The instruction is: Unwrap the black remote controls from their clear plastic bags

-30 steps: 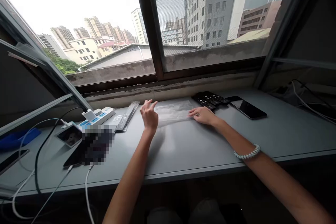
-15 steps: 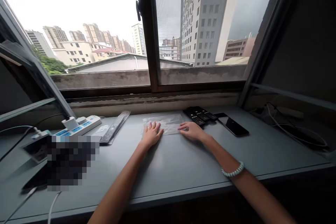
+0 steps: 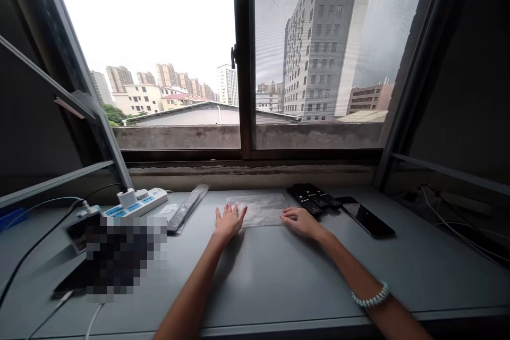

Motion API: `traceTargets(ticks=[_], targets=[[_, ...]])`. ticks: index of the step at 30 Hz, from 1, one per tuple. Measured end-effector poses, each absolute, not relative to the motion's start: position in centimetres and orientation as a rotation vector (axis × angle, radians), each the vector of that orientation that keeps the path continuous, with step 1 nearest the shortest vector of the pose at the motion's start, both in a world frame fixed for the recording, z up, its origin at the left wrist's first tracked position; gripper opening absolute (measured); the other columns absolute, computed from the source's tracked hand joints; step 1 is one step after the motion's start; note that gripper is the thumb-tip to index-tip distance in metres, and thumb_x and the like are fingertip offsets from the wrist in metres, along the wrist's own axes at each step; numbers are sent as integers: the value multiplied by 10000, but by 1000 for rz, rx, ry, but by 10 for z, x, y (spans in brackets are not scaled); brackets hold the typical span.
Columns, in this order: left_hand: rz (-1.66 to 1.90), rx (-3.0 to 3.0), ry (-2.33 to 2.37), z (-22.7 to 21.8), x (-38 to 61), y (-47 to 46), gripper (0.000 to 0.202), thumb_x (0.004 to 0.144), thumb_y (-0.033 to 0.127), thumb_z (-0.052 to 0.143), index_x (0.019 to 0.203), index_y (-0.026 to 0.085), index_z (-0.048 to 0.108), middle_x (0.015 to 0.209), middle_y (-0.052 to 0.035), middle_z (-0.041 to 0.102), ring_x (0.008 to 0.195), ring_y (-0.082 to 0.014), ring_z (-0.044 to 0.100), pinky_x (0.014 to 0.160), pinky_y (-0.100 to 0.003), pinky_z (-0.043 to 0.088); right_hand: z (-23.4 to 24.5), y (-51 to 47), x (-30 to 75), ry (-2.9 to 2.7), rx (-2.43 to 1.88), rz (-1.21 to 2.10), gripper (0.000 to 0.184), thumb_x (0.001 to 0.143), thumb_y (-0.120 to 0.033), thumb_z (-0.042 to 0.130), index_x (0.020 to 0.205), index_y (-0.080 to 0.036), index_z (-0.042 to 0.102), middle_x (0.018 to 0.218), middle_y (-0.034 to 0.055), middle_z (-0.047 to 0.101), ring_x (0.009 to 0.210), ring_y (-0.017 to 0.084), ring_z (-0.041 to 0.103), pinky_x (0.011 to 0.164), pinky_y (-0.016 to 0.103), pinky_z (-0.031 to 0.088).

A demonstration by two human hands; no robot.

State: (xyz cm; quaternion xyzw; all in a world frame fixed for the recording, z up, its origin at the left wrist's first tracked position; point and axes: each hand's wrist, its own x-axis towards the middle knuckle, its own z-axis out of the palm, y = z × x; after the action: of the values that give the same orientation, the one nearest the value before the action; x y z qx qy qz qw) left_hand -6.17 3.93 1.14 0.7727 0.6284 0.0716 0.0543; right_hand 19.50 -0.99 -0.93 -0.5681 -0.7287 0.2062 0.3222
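A clear, wrinkled plastic bag (image 3: 263, 211) lies flat on the grey desk. At its left edge rests my left hand (image 3: 229, 222), fingers spread and holding nothing. The bag's right edge is between the thumb and bent fingers of my right hand (image 3: 303, 222), as far as I can see. Just beyond that hand lie several black remote controls (image 3: 313, 199), side by side and partly overlapping. Left of my left hand is a long dark item in a clear plastic sleeve (image 3: 188, 210); its kind is not clear.
A black smartphone (image 3: 368, 219) lies to the right. On the left stand a white power strip (image 3: 137, 203) with plugs and cables, and a blurred-out dark object (image 3: 115, 260). Behind the grey desk (image 3: 263, 281) is a window; metal frame posts rise on both sides.
The view has tilted up and turned slightly left. My left hand has slid a little left on the bag, toward its edge. The right hand stays at the right edge.
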Motion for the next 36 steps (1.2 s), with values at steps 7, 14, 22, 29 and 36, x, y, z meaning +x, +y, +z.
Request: traceTargets(ticks=[7, 14, 22, 29, 36], targets=[[694, 1919, 2518, 37, -112, 51, 572, 879, 333, 303, 1356, 27, 382, 1461, -241, 251, 1389, -351, 100, 1095, -541, 99, -13, -13, 196, -1925, -1443, 505, 293, 802, -348, 541, 980, -203, 723, 1182, 85, 615, 1064, 228, 580, 940, 352, 416], [592, 1601, 2638, 34, -147, 53, 484, 843, 255, 362, 1243, 6, 473, 1356, -252, 406, 1341, -362, 245, 1081, -512, 171, -7, -15, 195, -1841, -1462, 420, 318, 806, -337, 529, 1046, -223, 703, 1278, 66, 547, 1134, 246, 526, 955, 369, 402], [668, 1619, 2710, 37, -147, 55, 416, 808, 281, 503, 1183, 104, 477, 1202, -209, 485, 1143, -322, 475, 906, -399, 397, -5, -14, 188, -1899, -1406, 336, 287, 803, -319, 522, 994, -236, 720, 1202, 55, 589, 1049, 243, 561, 925, 375, 415], [685, 1571, 2588, 35, -146, 55, 481, 726, 401, 598, 1111, 124, 519, 1186, -192, 477, 1072, -318, 535, 839, -364, 458, -4, -18, 187, -1908, -1380, 283, 271, 808, -289, 506, 962, -237, 722, 1108, 56, 627, 973, 229, 588, 872, 368, 433], [1232, 2182, 2208, 44, -107, 43, 457, 715, 255, 554, 1157, 186, 459, 1088, -98, 558, 939, -253, 587, 790, -353, 470, -7, -15, 188, -1882, -1264, 268, 260, 821, -279, 486, 951, -229, 705, 1020, 56, 640, 912, 212, 606, 874, 368, 432]])
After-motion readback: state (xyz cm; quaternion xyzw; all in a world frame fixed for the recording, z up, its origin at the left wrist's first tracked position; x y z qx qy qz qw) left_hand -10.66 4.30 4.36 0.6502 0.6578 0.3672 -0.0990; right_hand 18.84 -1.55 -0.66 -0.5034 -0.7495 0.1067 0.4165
